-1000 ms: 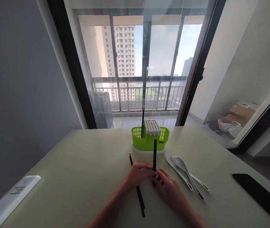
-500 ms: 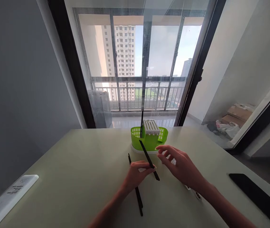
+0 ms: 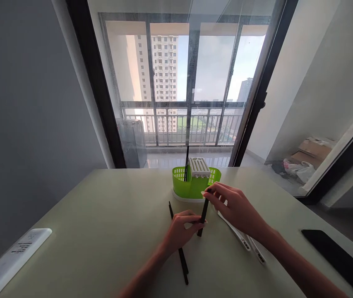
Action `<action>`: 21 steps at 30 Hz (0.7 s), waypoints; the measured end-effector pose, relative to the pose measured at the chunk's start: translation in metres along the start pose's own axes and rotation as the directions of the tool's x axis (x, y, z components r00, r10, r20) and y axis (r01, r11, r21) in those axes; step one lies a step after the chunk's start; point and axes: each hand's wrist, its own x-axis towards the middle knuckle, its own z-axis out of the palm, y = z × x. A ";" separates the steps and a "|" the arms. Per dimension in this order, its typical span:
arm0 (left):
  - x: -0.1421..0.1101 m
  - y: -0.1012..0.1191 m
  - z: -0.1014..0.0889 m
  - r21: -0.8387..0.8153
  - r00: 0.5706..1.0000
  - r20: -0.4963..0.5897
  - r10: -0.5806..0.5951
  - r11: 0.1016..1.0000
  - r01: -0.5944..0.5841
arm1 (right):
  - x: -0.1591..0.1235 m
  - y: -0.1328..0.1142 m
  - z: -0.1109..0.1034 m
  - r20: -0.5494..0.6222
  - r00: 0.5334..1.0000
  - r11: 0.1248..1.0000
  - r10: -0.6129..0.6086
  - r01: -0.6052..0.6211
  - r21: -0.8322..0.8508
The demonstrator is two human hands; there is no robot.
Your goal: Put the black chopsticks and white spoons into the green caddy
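Observation:
A pair of dark chopsticks (image 3: pixel 205 212) stands steeply tilted between my hands. My left hand (image 3: pixel 182 229) pinches them toward the lower end, and the fingertips of my right hand (image 3: pixel 230 206) close on the upper end. Under and beside my left wrist, two more dark chopsticks (image 3: pixel 183 265) lie on the table. White spoons (image 3: pixel 236 234) rest to the right, their bowls mostly hidden behind my right hand. Just beyond both hands sits a green utensil basket (image 3: pixel 182 191) with a white slotted top (image 3: pixel 199 166); dark chopsticks (image 3: pixel 186 163) stand upright in its left compartment.
The pale table (image 3: pixel 117 219) ends at a glass door beyond the basket. A white device (image 3: pixel 24 252) lies at the left edge, and a flat black object (image 3: pixel 334 256) at the right. Cardboard boxes (image 3: pixel 314 150) and plastic bags are on the floor at right.
The chopsticks tipped left in my left hand, then came back nearly upright. My right hand let go, moved up and right, and now grips their upper end. The spoons became partly covered.

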 end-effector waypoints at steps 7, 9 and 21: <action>-0.002 -0.017 0.000 0.057 0.995 0.091 -0.044 0.998 0.039 | -0.004 0.003 -0.009 0.023 1.000 1.000 0.009 -0.009 -0.027; -0.003 -0.023 0.000 0.121 0.993 0.094 -0.070 0.991 0.059 | -0.003 0.002 -0.012 0.038 0.999 0.999 0.018 -0.016 -0.029; 0.000 -0.031 -0.002 0.091 0.998 -0.039 -0.054 0.994 0.057 | 0.011 -0.009 -0.029 -0.061 0.998 1.000 0.000 -0.001 -0.017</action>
